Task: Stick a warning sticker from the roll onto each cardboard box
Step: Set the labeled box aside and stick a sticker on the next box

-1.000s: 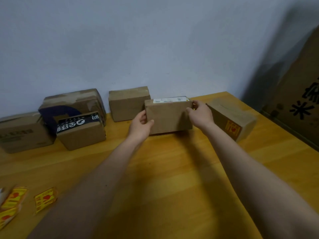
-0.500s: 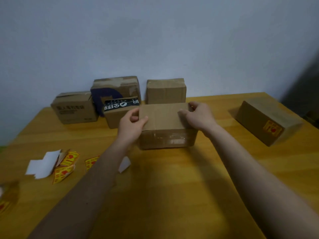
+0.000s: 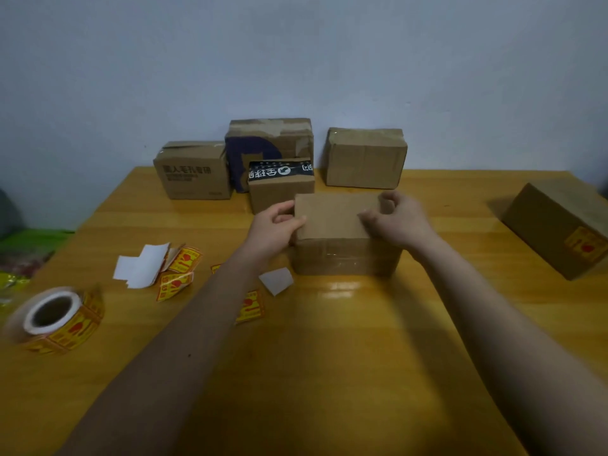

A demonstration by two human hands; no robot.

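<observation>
- Wooden tabletop (image 3: 329, 373) lay bare and glossy at the near edge; both forearms reached across it from the near side.
- Roll of warning stickers (image 3: 56, 319) sat at near left, lying on its side, yellow-and-red labels outward, somewhat blurred.
- A loose sticker (image 3: 251, 306) lay just right of the left forearm, partly hidden by it; a small white backing scrap (image 3: 275, 280) lay just beyond it, near the box's near-left corner.
- Further left, more loose stickers (image 3: 179, 269) lay beside larger white backing paper (image 3: 143, 266).
- Plain cardboard box (image 3: 332, 222) stood at centre on the tabletop, tape across its near face, top face plain brown.
- Left hand (image 3: 274, 227) gripped the box's left edge, thumb on top, fingers curled round the side.
- Right hand (image 3: 399, 220) held the box's right end, fingers curled over the top right part; exact contact of the fingertips was hard to tell.
- At far right, well apart, a stickered box (image 3: 556, 228) lay at an angle, a yellow-red label on its near face.
- Just behind the held box stood a box with black tape (image 3: 281, 185).
- Along the wall at the far edge: a printed box (image 3: 194, 172) at left, a box with a dark blue patch (image 3: 268, 143) next, a plain taped box (image 3: 365, 158) at right.
</observation>
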